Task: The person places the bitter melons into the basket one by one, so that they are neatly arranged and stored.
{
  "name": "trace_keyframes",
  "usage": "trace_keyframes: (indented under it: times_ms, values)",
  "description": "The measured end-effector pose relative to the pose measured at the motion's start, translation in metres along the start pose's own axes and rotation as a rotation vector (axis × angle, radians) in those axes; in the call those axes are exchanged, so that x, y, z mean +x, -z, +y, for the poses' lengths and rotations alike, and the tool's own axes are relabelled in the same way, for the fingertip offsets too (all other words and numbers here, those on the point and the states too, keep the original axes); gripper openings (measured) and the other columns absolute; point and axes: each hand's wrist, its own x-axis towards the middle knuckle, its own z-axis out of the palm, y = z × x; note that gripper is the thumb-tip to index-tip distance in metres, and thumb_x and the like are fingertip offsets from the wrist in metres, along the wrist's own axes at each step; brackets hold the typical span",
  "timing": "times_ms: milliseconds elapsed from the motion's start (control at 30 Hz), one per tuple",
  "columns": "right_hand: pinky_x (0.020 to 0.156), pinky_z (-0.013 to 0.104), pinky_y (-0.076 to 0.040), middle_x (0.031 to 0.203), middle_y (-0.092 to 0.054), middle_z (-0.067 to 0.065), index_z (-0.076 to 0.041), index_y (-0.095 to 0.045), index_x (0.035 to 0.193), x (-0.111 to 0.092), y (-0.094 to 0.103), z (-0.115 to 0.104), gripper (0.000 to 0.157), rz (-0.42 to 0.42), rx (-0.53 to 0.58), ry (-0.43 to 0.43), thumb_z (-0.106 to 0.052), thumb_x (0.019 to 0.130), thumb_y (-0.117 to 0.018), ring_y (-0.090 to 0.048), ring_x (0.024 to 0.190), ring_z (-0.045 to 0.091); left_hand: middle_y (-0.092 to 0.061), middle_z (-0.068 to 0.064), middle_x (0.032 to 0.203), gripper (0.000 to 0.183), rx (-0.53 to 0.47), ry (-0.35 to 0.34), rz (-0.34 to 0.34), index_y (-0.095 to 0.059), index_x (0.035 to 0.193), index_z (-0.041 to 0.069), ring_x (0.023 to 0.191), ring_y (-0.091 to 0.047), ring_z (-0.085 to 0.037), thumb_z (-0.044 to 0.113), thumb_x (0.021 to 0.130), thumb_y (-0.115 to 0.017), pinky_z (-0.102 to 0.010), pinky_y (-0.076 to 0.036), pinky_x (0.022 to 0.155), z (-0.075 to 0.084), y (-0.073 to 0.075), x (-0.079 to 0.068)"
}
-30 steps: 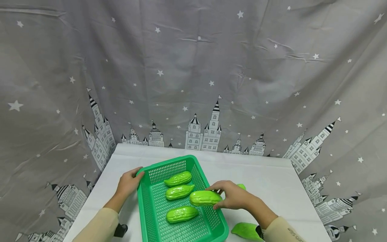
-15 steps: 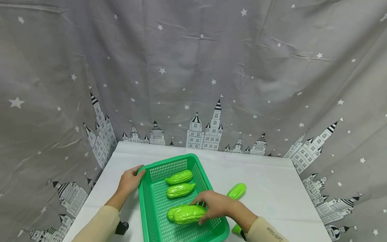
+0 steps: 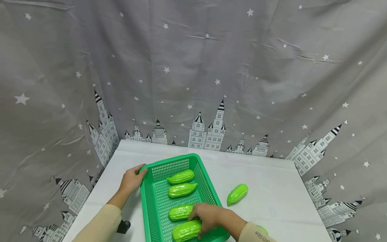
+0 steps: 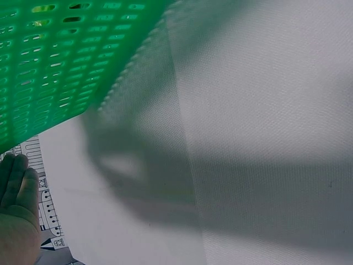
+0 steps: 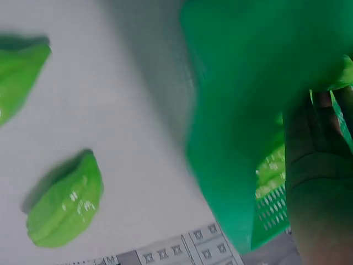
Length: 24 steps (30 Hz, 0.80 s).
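Note:
In the head view my left hand (image 3: 132, 180) holds the far left corner of a green plastic basket (image 3: 169, 160), thumb over the rim. The left wrist view shows its fingers along the outside of the basket wall. Inside the basket my right hand (image 3: 209, 216) grips a shiny green bitter melon (image 3: 184, 232) low at the near end. Just beyond it lies another bitter melon (image 3: 179, 212), partly covered by the fingers. Two more, an upper bitter melon (image 3: 181, 177) and a lower bitter melon (image 3: 182, 190), lie side by side toward the basket's far end.
On the white table (image 3: 272, 188), right of the basket, lies a loose bitter melon (image 3: 237, 194). Another bitter melon (image 3: 262, 230) is mostly hidden by the right sleeve. A grey curtain (image 3: 169, 84) with castles and stars hangs behind.
My right hand has carried the bitter melon over the basket's right side and down into its near part. The left hand stays on the corner.

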Motion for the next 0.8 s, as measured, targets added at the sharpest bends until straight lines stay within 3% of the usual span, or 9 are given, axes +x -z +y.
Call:
trace_keyframes:
  times_ms: [367,567,800]
  values:
    - [0.073,0.014,-0.05,0.091,-0.062,-0.021,-0.026,-0.076,0.101,0.002,-0.025,0.0,0.046,-0.01,-0.246,-0.151,-0.03,0.061,-0.099,-0.057,0.084,-0.004,-0.048,-0.023,0.148,0.052,-0.004,-0.012,0.0,-0.05,0.146,0.001,0.139,-0.039,-0.047,0.032,0.105,-0.054,-0.061,-0.031,0.114,0.005,0.0,-0.001]
    - [0.069,0.015,-0.051,0.081,-0.058,-0.021,-0.027,-0.071,0.09,0.004,-0.026,-0.002,0.042,0.002,-0.334,-0.145,-0.03,0.059,-0.099,-0.055,0.077,-0.004,-0.049,-0.023,0.148,0.052,-0.002,-0.002,0.001,-0.051,0.147,0.002,0.139,-0.038,-0.047,0.033,0.105,-0.054,-0.061,-0.03,0.114,0.005,0.0,0.0]
    - [0.076,0.015,-0.052,0.093,-0.064,-0.019,-0.026,-0.075,0.101,0.004,-0.022,-0.006,0.051,0.007,-0.325,-0.156,-0.033,0.057,-0.1,-0.059,0.087,-0.002,-0.049,-0.024,0.146,0.052,0.016,-0.006,0.004,-0.051,0.146,0.001,0.138,-0.039,-0.048,0.034,0.105,-0.054,-0.062,-0.03,0.114,0.002,0.002,-0.002]
